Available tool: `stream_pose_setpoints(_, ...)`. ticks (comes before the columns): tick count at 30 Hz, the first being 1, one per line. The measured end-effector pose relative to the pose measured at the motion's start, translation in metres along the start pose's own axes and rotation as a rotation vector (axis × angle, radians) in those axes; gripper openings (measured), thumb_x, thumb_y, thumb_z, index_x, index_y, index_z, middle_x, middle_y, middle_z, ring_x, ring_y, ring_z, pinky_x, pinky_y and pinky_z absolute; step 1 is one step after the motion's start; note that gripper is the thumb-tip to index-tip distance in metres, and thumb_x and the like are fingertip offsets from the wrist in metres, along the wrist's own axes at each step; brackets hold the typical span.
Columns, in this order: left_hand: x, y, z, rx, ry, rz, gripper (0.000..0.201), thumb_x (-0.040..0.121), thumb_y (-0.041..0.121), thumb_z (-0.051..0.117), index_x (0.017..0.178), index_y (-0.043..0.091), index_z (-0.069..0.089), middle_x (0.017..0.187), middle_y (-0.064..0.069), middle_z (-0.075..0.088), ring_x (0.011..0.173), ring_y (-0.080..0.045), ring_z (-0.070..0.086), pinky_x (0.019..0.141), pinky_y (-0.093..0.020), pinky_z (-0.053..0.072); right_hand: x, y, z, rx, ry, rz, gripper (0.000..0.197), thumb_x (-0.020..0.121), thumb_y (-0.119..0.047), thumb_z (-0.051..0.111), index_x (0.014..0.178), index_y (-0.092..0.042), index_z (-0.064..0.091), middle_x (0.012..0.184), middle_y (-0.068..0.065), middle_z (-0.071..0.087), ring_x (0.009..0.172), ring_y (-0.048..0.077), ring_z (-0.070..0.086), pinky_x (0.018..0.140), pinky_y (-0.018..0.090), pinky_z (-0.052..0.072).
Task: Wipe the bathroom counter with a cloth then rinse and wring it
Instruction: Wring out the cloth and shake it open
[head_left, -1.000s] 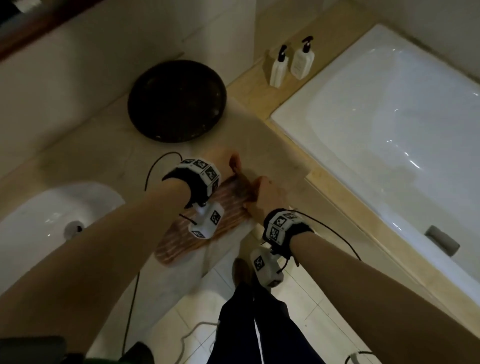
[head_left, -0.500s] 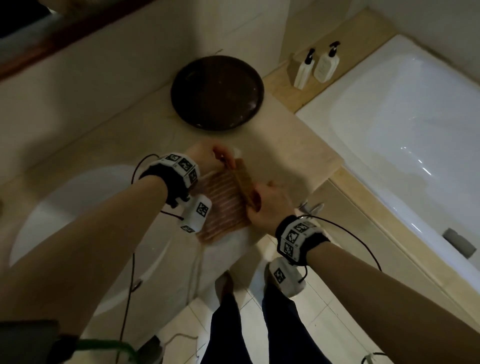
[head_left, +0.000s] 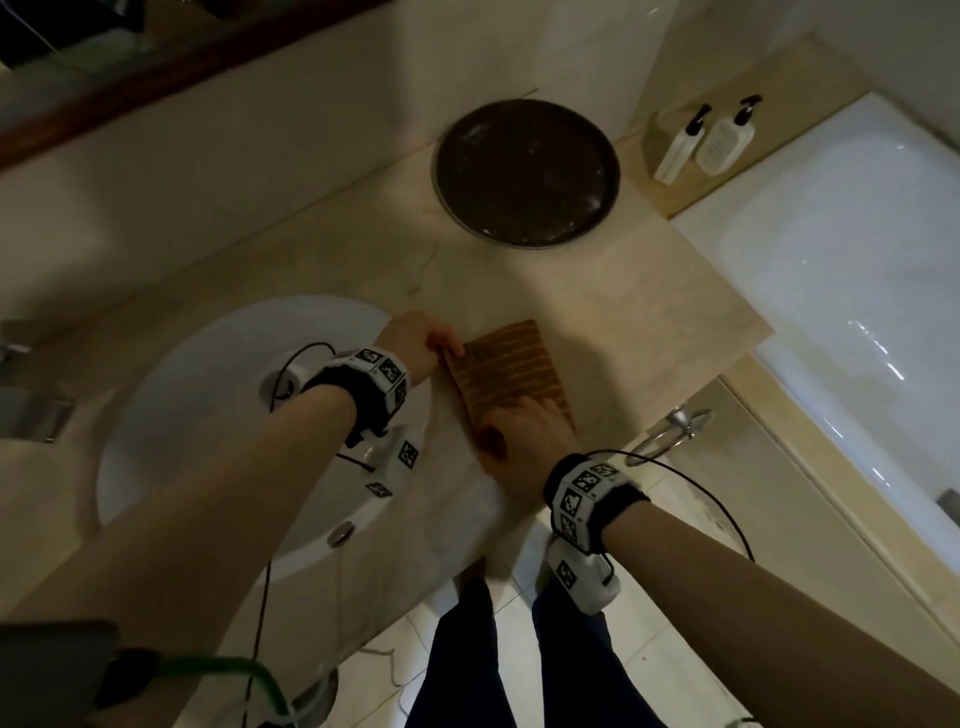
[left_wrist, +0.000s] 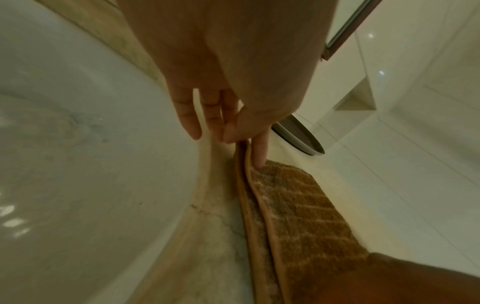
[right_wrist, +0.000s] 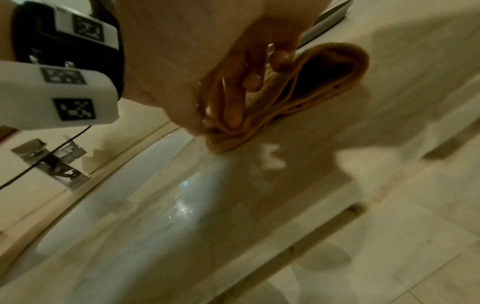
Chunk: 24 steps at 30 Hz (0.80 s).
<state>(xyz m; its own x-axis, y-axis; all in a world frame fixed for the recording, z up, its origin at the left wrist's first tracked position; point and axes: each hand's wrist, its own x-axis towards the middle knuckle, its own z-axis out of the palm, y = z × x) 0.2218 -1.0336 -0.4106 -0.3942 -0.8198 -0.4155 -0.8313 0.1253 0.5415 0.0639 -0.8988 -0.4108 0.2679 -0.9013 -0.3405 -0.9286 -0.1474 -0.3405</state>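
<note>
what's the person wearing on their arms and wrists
Both forearms are bare, with no sleeves in view. The left hand and right hand each have a black wrist band ringed with white square tiles printed with black coded markers. A white marked camera block hangs under each wrist, with a thin black cable looping off.

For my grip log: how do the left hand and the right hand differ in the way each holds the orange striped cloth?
The left hand pinches the orange striped cloth at its far edge by the white oval sink, between thumb and forefinger; its other fingers hang straight. The right hand curls several fingers into the folded layers at the near end, by the beige stone counter's front edge. Both grip the cloth while it lies on the counter.
</note>
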Motion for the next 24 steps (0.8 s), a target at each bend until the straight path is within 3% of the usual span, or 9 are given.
stream_pose_setpoints(3,0.001,-0.001,-0.004,0.036,-0.017,-0.029,0.04,0.081,-0.003,0.043,0.087,0.02,0.075,0.105,-0.007,0.068,0.092,-0.022,0.06,0.08,-0.025,0.044,-0.006,0.001,-0.012,0.128,-0.071,-0.002,0.032,0.092,-0.048,0.048,0.105,-0.025,0.065,0.097,-0.003,0.063,0.092,0.018,0.053,0.08,0.032,0.041)
stream_pose_setpoints(5,0.004,0.001,-0.007,0.106,-0.02,-0.056,0.028,0.085,0.011,0.049,0.084,0.021,0.074,0.101,-0.005,0.068,0.086,-0.019,0.059,0.081,-0.03,0.05,-0.01,0.006,-0.019,0.226,0.0,0.078,0.031,0.095,-0.047,0.044,0.094,-0.023,0.064,0.086,-0.003,0.06,0.083,0.017,0.054,0.075,0.032,0.043)
stream_pose_setpoints(8,0.013,0.011,-0.009,0.277,0.033,-0.026,0.021,0.088,0.031,0.053,0.095,0.019,0.069,0.105,-0.005,0.056,0.096,-0.024,0.055,0.084,-0.035,0.049,-0.01,0.022,-0.026,0.386,0.251,0.433,0.022,0.096,-0.041,0.045,0.089,-0.022,0.055,0.082,-0.004,0.056,0.075,0.018,0.055,0.064,0.028,0.04)
stream_pose_setpoints(11,0.024,0.031,-0.003,0.239,0.024,0.019,0.026,0.087,0.033,0.059,0.11,0.021,0.057,0.11,-0.003,0.047,0.102,-0.023,0.05,0.089,-0.036,0.046,-0.01,0.036,-0.026,0.409,0.236,0.694,0.023,0.088,-0.042,0.054,0.097,-0.02,0.053,0.086,-0.002,0.054,0.077,0.021,0.053,0.067,0.03,0.042)
stream_pose_setpoints(18,0.045,0.06,0.026,0.183,-0.079,0.021,0.052,0.082,0.035,0.069,0.124,0.019,0.044,0.121,-0.005,0.053,0.105,-0.024,0.056,0.091,-0.043,0.05,-0.012,0.044,-0.011,0.395,0.117,0.738,0.029,0.077,-0.046,0.06,0.088,-0.02,0.051,0.081,-0.003,0.056,0.074,0.019,0.057,0.067,0.034,0.05)
stream_pose_setpoints(21,0.049,0.064,0.026,0.248,-0.149,0.024,0.051,0.081,0.034,0.071,0.121,0.018,0.045,0.117,-0.006,0.056,0.101,-0.025,0.057,0.089,-0.043,0.05,-0.013,0.047,-0.016,0.472,0.047,0.761,0.022,0.075,-0.041,0.063,0.079,-0.021,0.055,0.081,0.0,0.06,0.075,0.02,0.06,0.063,0.032,0.05)
stream_pose_setpoints(24,0.051,0.066,0.022,0.232,-0.219,0.013,0.046,0.084,0.028,0.07,0.124,0.015,0.052,0.122,-0.008,0.055,0.109,-0.026,0.055,0.094,-0.039,0.047,-0.014,0.048,-0.019,0.499,0.046,0.75,0.015,0.076,-0.032,0.062,0.079,-0.021,0.052,0.082,-0.001,0.057,0.077,0.022,0.057,0.062,0.031,0.043)
